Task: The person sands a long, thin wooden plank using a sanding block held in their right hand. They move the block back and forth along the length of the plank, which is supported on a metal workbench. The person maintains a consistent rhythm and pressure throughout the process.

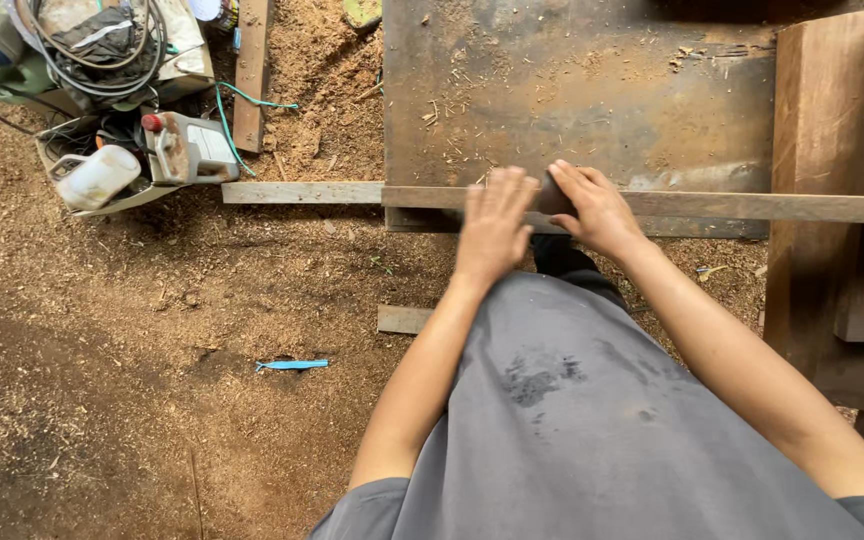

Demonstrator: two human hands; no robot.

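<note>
A long thin wooden strip (302, 192) lies across the near edge of a rusty metal table (572, 90), sticking out over the sawdust floor on the left. My left hand (493, 228) rests flat on the strip, fingers spread and slightly blurred. My right hand (592, 205) is beside it, closed around a small dark block (550, 193) pressed against the strip. My grey shirt fills the lower middle of the view.
Thick wooden beams (827, 180) stand at the right. At the top left sit a chainsaw (187, 148), a white plastic jug (97, 177), coiled cables and bags. A small wood offcut (404, 319) and a blue scrap (292, 365) lie on the sawdust.
</note>
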